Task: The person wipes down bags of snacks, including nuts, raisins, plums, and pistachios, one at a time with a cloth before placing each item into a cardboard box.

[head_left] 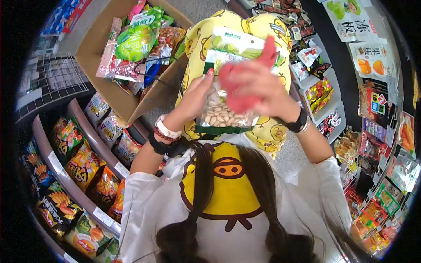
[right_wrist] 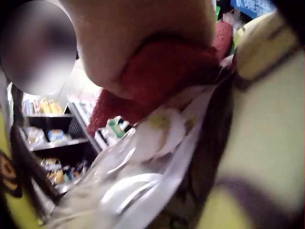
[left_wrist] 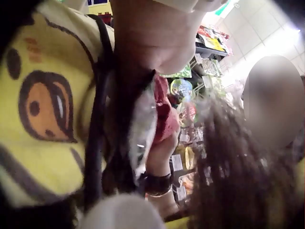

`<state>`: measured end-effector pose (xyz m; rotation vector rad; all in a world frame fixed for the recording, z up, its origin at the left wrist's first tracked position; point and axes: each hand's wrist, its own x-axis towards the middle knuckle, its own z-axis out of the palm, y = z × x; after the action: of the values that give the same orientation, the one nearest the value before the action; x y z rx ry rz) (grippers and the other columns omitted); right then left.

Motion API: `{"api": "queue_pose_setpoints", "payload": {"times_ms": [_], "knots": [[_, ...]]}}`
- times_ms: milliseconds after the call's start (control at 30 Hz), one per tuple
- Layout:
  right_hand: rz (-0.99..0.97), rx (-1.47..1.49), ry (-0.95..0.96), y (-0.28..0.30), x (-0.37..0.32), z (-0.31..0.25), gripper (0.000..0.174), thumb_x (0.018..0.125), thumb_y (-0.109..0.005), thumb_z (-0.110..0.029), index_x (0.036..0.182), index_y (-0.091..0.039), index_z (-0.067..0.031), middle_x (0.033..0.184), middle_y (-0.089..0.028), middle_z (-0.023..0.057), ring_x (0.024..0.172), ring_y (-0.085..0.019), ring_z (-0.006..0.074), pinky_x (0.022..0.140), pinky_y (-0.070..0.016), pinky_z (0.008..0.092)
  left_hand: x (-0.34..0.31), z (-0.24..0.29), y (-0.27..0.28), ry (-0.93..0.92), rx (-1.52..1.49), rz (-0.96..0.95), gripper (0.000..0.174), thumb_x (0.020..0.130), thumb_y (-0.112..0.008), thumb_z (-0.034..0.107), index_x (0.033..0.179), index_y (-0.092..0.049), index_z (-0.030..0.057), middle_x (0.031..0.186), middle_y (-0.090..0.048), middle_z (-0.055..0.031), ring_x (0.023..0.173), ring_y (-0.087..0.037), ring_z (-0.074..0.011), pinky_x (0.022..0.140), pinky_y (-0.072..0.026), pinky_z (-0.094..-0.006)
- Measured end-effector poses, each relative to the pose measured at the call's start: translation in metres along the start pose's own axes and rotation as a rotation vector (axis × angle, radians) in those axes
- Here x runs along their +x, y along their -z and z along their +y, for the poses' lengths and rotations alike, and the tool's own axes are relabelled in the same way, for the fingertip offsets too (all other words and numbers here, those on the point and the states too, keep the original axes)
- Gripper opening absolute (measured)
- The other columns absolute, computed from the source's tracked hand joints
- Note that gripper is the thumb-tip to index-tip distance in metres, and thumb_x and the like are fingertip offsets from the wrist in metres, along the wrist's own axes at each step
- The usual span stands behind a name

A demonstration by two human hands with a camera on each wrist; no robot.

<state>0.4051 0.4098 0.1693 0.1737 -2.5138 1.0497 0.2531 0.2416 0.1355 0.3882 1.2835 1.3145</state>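
In the head view, a clear-fronted bag of pistachios (head_left: pixel 224 119) with a green and white top lies over yellow cartoon-print fabric (head_left: pixel 275 131) on the person's lap. My left hand (head_left: pixel 196 99) grips the bag's left edge, thumb on its front. A red cloth (head_left: pixel 242 100) is held in my right hand (head_left: pixel 268 90), which is motion-blurred over the bag's upper right part. From the right wrist view, the cloth (right_wrist: pixel 159 76) is bunched under the hand, right at the bag's shiny face (right_wrist: pixel 138 191). The cloth covers part of the bag's front.
An open cardboard box (head_left: pixel 125 98) full of snack packets (head_left: pixel 136 41) stands at the upper left. Shelves of chip bags (head_left: pixel 85 166) line the left side. White bins of small wrapped snacks (head_left: pixel 320 94) and hanging packets (head_left: pixel 372 103) are at the right.
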Motion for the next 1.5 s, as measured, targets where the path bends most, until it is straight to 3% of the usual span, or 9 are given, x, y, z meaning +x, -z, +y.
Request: {"api": "queue_pose_setpoints", "payload": {"times_ms": [100, 333, 567, 833, 967, 1100, 1167, 1400, 1500], "knots": [[0.276, -0.145, -0.246, -0.001, 0.010, 0.007, 0.026, 0.062, -0.063, 0.000, 0.088, -0.064, -0.0054, 0.113, -0.062, 0.0080, 0.113, -0.054, 0.0338, 0.096, -0.0438, 0.0454, 0.011, 0.000, 0.012, 0.052, 0.119, 0.011, 0.044, 0.101, -0.038, 0.036, 0.112, -0.057, -0.0018, 0.106, -0.061, -0.0038, 0.101, -0.053, -0.0085, 0.091, -0.0410, -0.0258], [-0.356, 0.100, 0.177, -0.035, -0.007, -0.035, 0.029, 0.061, -0.069, -0.007, 0.090, -0.064, -0.0069, 0.119, -0.059, 0.0052, 0.120, -0.049, 0.0302, 0.097, -0.0455, 0.0441, 0.006, 0.003, 0.002, 0.022, -0.206, -0.089, 0.047, 0.101, -0.037, 0.039, 0.114, -0.057, -0.0021, 0.107, -0.063, -0.0091, 0.093, -0.061, -0.0128, 0.082, -0.0493, -0.0287], [0.013, -0.142, -0.071, -0.010, 0.012, -0.015, 0.033, 0.057, -0.068, -0.009, 0.090, -0.066, -0.0090, 0.116, -0.060, 0.0020, 0.121, -0.048, 0.0318, 0.098, -0.0446, 0.0461, 0.012, 0.006, 0.001, -0.033, -0.191, -0.011, 0.048, 0.100, -0.037, 0.039, 0.119, -0.054, -0.0021, 0.110, -0.062, -0.0079, 0.097, -0.061, -0.0128, 0.086, -0.0490, -0.0284], [-0.321, 0.145, 0.076, -0.052, -0.025, -0.052, 0.024, 0.055, -0.068, -0.008, 0.078, -0.066, -0.0037, 0.103, -0.065, 0.0046, 0.115, -0.053, 0.0313, 0.098, -0.0445, 0.0468, 0.011, 0.003, 0.007, -0.003, -0.175, 0.005, 0.045, 0.099, -0.041, 0.039, 0.113, -0.056, -0.0004, 0.107, -0.062, -0.0077, 0.094, -0.062, -0.0132, 0.080, -0.0510, -0.0274], [-0.090, 0.292, -0.208, -0.002, -0.036, -0.062, 0.019, 0.058, -0.062, 0.001, 0.077, -0.066, -0.0035, 0.096, -0.068, 0.0064, 0.108, -0.058, 0.0325, 0.094, -0.0454, 0.0435, 0.005, 0.019, -0.002, -0.020, -0.191, 0.141, 0.047, 0.099, -0.041, 0.042, 0.113, -0.056, -0.0005, 0.108, -0.062, -0.0085, 0.095, -0.062, -0.0144, 0.081, -0.0515, -0.0283], [0.777, 0.416, -0.604, 0.048, -0.083, -0.070, 0.033, 0.074, -0.058, -0.014, 0.104, -0.059, 0.0005, 0.113, -0.057, 0.0189, 0.106, -0.057, 0.0329, 0.091, -0.0468, 0.0414, 0.001, 0.023, -0.003, 0.037, -0.324, 0.160, 0.053, 0.097, -0.042, 0.046, 0.122, -0.050, 0.0004, 0.115, -0.061, -0.0123, 0.095, -0.063, -0.0219, 0.082, -0.0512, -0.0341], [1.280, 0.691, -0.765, 0.052, -0.063, -0.090, 0.045, 0.069, -0.054, -0.010, 0.113, -0.053, 0.0032, 0.115, -0.057, 0.0164, 0.110, -0.055, 0.0312, 0.095, -0.0452, 0.0452, 0.021, 0.009, 0.003, 0.033, -0.633, -0.552, 0.054, 0.095, -0.044, 0.048, 0.122, -0.052, 0.0013, 0.113, -0.062, -0.0117, 0.096, -0.063, -0.0233, 0.082, -0.0516, -0.0346], [0.691, 0.627, -0.568, 0.000, -0.099, -0.052, 0.018, 0.071, -0.051, -0.008, 0.088, -0.053, -0.0011, 0.095, -0.060, 0.0109, 0.094, -0.057, 0.0247, 0.091, -0.0450, 0.0380, -0.039, -0.016, 0.000, 0.014, -0.890, -0.416, 0.058, 0.094, -0.043, 0.052, 0.123, -0.052, 0.0027, 0.116, -0.061, -0.0114, 0.099, -0.061, -0.0256, 0.085, -0.0494, -0.0381], [0.829, 1.768, -0.715, 0.004, -0.063, -0.049, 0.021, 0.075, -0.052, -0.004, 0.094, -0.057, 0.0023, 0.101, -0.063, 0.0142, 0.100, -0.058, 0.0261, 0.094, -0.0447, 0.0405, -0.046, -0.018, -0.003, -0.026, -0.929, -0.336, 0.060, 0.093, -0.042, 0.054, 0.123, -0.052, 0.0033, 0.117, -0.060, -0.0113, 0.101, -0.060, -0.0265, 0.086, -0.0484, -0.0396]]}}
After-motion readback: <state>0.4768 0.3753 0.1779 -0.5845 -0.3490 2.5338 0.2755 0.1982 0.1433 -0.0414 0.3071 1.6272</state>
